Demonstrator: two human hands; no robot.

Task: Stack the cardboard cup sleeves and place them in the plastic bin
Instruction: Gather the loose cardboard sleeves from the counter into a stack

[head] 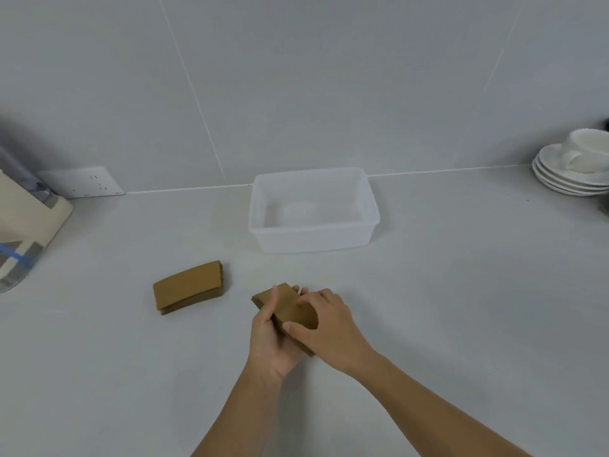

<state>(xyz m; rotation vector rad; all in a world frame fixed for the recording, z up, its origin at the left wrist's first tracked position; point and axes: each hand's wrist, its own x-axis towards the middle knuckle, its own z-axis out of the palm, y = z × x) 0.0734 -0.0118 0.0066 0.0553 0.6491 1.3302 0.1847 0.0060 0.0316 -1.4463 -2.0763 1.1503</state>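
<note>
Both hands hold a stack of brown cardboard cup sleeves (287,308) just above the counter's middle. My left hand (270,341) cups the stack from below and the left, thumb along its top face. My right hand (324,328) grips it from the right, fingers over the top. A second stack of flattened sleeves (188,286) lies on the counter to the left, apart from both hands. The translucent white plastic bin (313,240) stands behind the hands against the wall, with nothing in it.
White saucers topped by a cup (573,164) are stacked at the far right. A beige appliance (29,222) sits at the left edge, with a wall socket (82,182) beside it. The grey counter (461,291) meets a tiled wall behind the bin.
</note>
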